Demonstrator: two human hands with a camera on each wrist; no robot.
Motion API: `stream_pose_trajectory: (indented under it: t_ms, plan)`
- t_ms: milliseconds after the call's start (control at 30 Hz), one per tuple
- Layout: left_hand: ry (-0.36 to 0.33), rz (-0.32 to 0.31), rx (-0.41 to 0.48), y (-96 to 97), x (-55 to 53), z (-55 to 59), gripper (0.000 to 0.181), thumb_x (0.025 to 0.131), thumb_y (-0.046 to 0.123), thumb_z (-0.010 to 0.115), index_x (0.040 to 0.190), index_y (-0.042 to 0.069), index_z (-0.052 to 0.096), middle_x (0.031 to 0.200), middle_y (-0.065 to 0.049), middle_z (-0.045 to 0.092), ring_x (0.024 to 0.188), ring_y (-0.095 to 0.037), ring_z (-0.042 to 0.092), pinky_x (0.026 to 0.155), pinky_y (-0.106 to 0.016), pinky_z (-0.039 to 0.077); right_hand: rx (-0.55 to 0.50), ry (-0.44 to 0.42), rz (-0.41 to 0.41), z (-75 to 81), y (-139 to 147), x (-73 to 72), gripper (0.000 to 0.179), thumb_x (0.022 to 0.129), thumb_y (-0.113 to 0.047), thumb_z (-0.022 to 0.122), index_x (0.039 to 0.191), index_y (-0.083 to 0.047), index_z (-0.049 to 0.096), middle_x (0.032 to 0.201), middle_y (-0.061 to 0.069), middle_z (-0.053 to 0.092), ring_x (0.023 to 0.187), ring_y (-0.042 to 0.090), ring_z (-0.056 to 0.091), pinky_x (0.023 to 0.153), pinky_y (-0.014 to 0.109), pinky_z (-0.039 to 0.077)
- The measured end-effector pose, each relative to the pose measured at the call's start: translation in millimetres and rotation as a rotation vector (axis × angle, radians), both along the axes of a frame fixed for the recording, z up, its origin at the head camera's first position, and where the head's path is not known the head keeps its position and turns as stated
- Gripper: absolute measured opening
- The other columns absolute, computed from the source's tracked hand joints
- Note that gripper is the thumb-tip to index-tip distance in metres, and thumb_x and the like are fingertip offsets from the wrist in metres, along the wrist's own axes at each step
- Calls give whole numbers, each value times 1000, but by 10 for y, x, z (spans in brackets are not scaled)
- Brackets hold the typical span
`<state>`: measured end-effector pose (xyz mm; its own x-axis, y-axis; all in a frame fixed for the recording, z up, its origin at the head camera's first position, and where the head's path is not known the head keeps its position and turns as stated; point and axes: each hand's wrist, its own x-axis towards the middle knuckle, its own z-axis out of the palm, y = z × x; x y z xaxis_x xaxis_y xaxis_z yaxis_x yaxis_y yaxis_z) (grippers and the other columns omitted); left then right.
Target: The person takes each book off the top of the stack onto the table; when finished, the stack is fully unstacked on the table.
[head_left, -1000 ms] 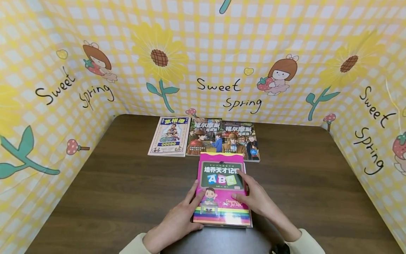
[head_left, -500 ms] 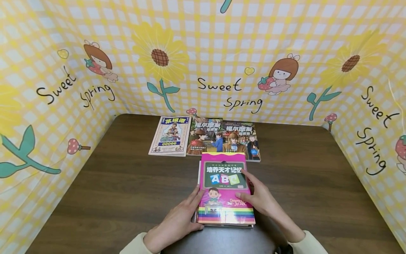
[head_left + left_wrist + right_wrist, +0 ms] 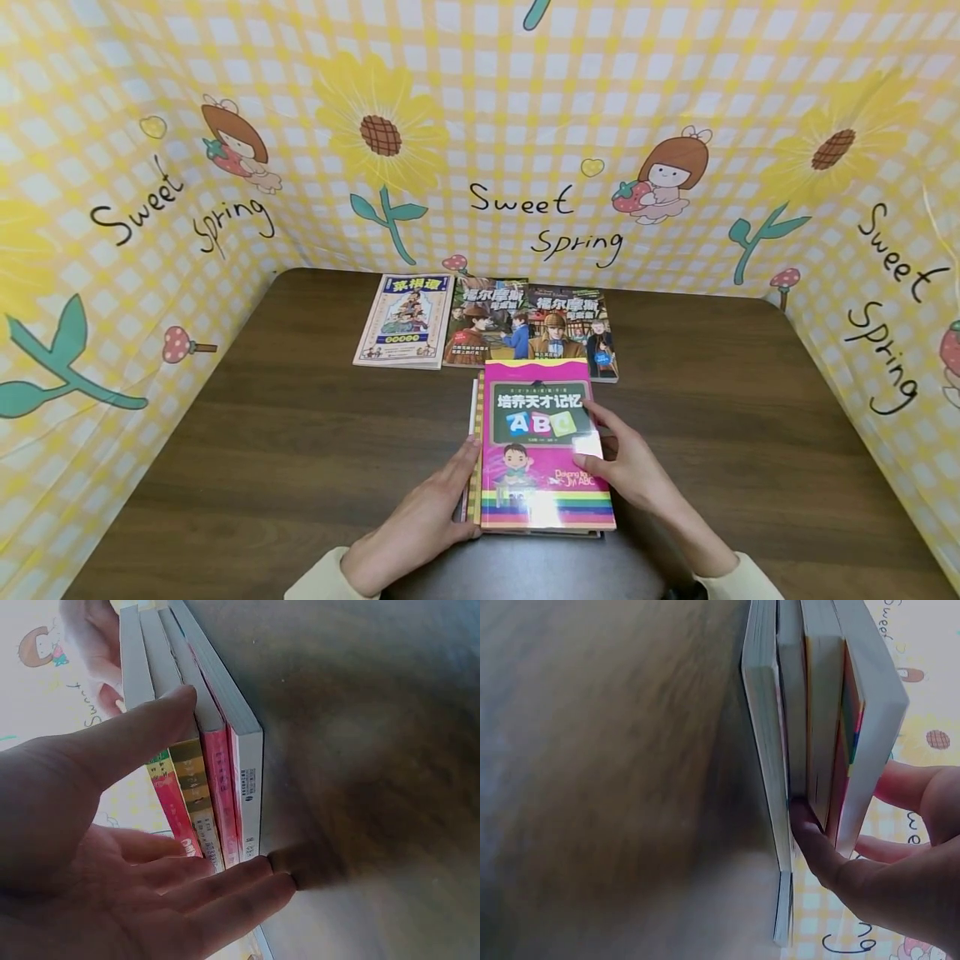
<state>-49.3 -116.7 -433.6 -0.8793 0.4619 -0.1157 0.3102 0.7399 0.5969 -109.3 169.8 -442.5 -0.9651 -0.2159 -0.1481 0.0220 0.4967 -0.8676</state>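
Observation:
In the head view, a pink ABC book (image 3: pixel 543 507) lies on top of a stack of several books on the brown table. My left hand (image 3: pixel 420 518) rests on the stack's left side, fingers extended along the spines and thumb on the near edge. Below the pink book, a yellow-and-brown spine (image 3: pixel 193 776), a pink spine (image 3: pixel 220 776) and a white spine (image 3: pixel 250 787) show in the left wrist view. My right hand (image 3: pixel 637 471) holds the pink book's right side, thumb over its cover; in the right wrist view a finger touches the page edges below.
A cream comic-style book (image 3: pixel 403 321) lies at the table's back, beside two detective-cover books (image 3: pixel 487 321). The stack's far edge overlaps the front of these in the head view. A yellow checked cloth (image 3: pixel 517 108) encloses the table (image 3: pixel 262 467) at the back and sides.
The pink book has shifted right with my right hand, uncovering the yellow-edged and white books along the left side. My left hand has stayed almost in place.

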Motion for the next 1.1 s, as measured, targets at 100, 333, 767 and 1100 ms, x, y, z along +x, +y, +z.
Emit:
stream_pose_trajectory:
  t_ms: [100, 333, 767, 1100]
  plan:
    - [13, -10, -8, 8, 7, 12, 90, 80, 22, 79, 150, 0, 27, 156, -20, 21, 128, -37, 45, 97, -52, 43, -22, -27, -8, -7, 35, 12, 78, 82, -11, 76, 149, -13, 35, 141, 21, 41, 109, 38, 58, 81, 39, 55]
    - [50, -16, -26, 6, 24, 12, 85, 79, 22, 81, 146, -4, 35, 152, -25, 29, 123, -39, 49, 93, -51, 46, -49, -51, -32, -2, 86, 18, 78, 82, -8, 76, 149, -13, 36, 143, 21, 38, 108, 39, 59, 79, 39, 56]
    - [59, -23, -46, 14, 16, 12, 84, 77, 17, 82, 144, -6, 37, 148, -28, 34, 121, -39, 51, 91, -50, 47, -195, -169, -57, 50, 191, 11, 69, 86, -5, 70, 148, -16, 40, 140, 23, 41, 102, 32, 64, 80, 38, 55]
    - [44, -25, -56, 22, 9, 12, 84, 78, 18, 82, 144, -5, 37, 149, -27, 33, 122, -39, 51, 91, -50, 47, -332, -262, -58, 161, 354, 15, 67, 89, -8, 67, 149, -21, 39, 147, 18, 33, 93, 32, 68, 75, 43, 56]
